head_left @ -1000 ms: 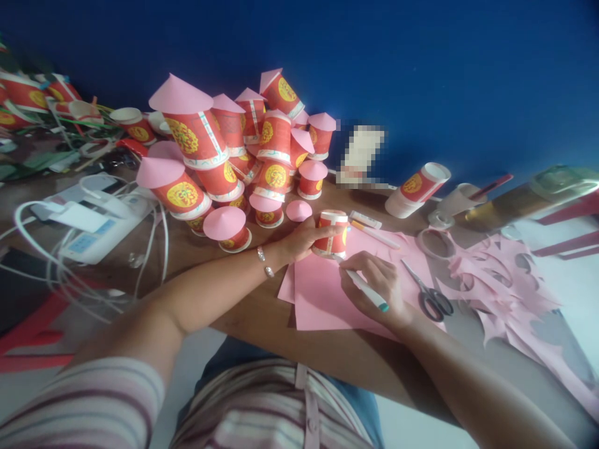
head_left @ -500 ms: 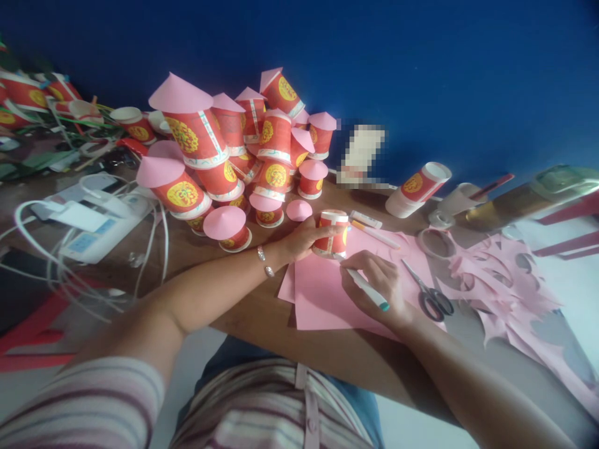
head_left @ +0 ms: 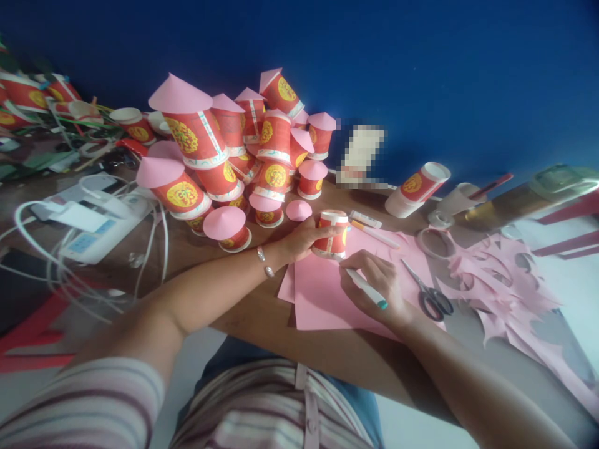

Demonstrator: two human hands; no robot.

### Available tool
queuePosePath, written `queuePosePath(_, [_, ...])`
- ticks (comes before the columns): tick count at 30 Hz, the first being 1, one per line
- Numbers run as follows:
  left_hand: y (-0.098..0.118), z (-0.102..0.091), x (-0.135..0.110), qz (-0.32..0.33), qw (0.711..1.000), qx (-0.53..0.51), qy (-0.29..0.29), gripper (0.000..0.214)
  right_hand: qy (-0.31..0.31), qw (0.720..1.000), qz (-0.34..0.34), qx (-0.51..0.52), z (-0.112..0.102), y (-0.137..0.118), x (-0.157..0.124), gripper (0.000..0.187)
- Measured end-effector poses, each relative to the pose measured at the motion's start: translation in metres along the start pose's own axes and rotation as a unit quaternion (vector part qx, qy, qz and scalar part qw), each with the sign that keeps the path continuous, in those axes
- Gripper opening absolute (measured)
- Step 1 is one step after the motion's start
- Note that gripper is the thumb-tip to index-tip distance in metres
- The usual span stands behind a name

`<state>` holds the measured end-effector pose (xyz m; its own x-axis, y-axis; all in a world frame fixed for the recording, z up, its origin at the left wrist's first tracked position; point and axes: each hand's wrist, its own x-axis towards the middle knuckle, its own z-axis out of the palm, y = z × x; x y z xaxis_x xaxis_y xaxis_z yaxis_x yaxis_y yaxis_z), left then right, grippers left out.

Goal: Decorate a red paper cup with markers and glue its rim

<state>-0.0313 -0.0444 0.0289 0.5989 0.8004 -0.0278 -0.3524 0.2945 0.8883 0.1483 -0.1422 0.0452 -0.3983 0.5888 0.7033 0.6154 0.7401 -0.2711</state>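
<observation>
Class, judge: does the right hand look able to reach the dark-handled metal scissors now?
Probably yes: the scissors lie uncovered beside the right hand, though the white, green-ended marker it holds might hinder grasping them.

No word, brand or number can be read. Round yellow emblems (head_left: 182, 135) stand on red cups (head_left: 282, 135) across the upper left and middle of the frame, their figures too blurred to decipher. Small blue-green marks on a white strip (head_left: 213, 136) left of centre, the held cup's (head_left: 329, 246) faint rim print and blue labels (head_left: 92, 234) on the white power strip (head_left: 122, 218) at left are illegible; the pale sheet (head_left: 361, 153) above centre is pixelated.
</observation>
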Motion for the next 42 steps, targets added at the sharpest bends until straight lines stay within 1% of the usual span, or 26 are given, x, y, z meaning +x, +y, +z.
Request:
queuePosePath(7, [0.0002, 0.0001, 0.0013, -0.001, 1.0, -0.018, 0.0, 0.065, 0.011, 1.0, -0.009, 0.012, 0.0005, 0.0015, -0.0038, 0.018])
queuePosePath(12, [-0.0013, -0.0016, 0.0036, 0.005, 0.999, -0.05, 0.0, 0.055, 0.021, 0.999, -0.03, 0.017, 0.0015, -0.0006, -0.0005, 0.021])
queuePosePath(16, [-0.003, -0.0051, 0.0058, 0.008, 0.997, -0.076, 0.022, 0.051, 0.004, 0.998, -0.045, 0.051, 0.0012, -0.0017, 0.0018, 0.026])
queuePosePath(19, [-0.0036, -0.0054, 0.0061, 0.004, 0.995, -0.092, 0.028, 0.053, -0.016, 0.996, -0.038, 0.075, 0.0009, -0.0022, 0.0015, 0.023])
queuePosePath(24, [-0.0051, -0.0041, 0.0049, 0.001, 0.998, -0.056, 0.018, 0.049, -0.026, 0.996, -0.045, 0.078, 0.0011, -0.0037, 0.0015, 0.024])
queuePosePath(28, [-0.0046, -0.0034, 0.0038, -0.011, 0.999, -0.039, 0.021, 0.049, -0.002, 0.997, -0.056, 0.058, 0.0015, -0.002, 0.0003, 0.024])
queuePosePath(31, [-0.0031, -0.0022, 0.0029, -0.013, 0.999, -0.038, 0.015, 0.05, 0.018, 0.999, -0.043, 0.022, 0.0016, -0.0001, -0.0012, 0.022])
queuePosePath(37, [-0.0014, -0.0008, 0.0011, -0.012, 0.999, -0.034, 0.015, 0.045, 0.02, 1.0, -0.019, 0.001, 0.0017, 0.0004, -0.0016, 0.018])
queuePosePath(42, [-0.0002, 0.0005, -0.0002, -0.015, 1.0, -0.019, 0.018, 0.046, 0.018, 1.0, -0.014, -0.005, 0.0017, 0.0007, -0.0005, 0.018])
